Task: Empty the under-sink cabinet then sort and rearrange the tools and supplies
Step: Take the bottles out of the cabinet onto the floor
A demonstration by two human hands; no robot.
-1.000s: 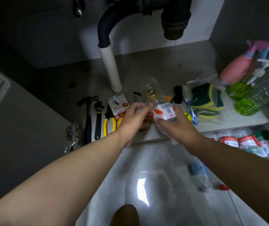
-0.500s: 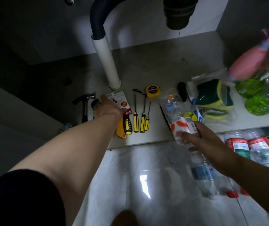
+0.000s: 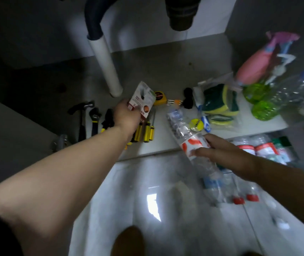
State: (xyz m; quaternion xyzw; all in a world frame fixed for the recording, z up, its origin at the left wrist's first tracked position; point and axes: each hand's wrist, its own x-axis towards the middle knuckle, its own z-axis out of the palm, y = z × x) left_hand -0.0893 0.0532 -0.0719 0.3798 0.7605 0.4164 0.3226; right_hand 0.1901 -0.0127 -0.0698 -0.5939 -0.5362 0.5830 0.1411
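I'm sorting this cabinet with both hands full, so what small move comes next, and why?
Probably lower the clear bottle in your right hand onto the floor beside the other bottles lying there; your left hand holds the carded pack above the screwdrivers.

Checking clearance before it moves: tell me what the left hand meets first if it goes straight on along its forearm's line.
Likely the yellow tape measure, just beyond the carded pack the left hand holds; the hand may be raised enough to pass over it.
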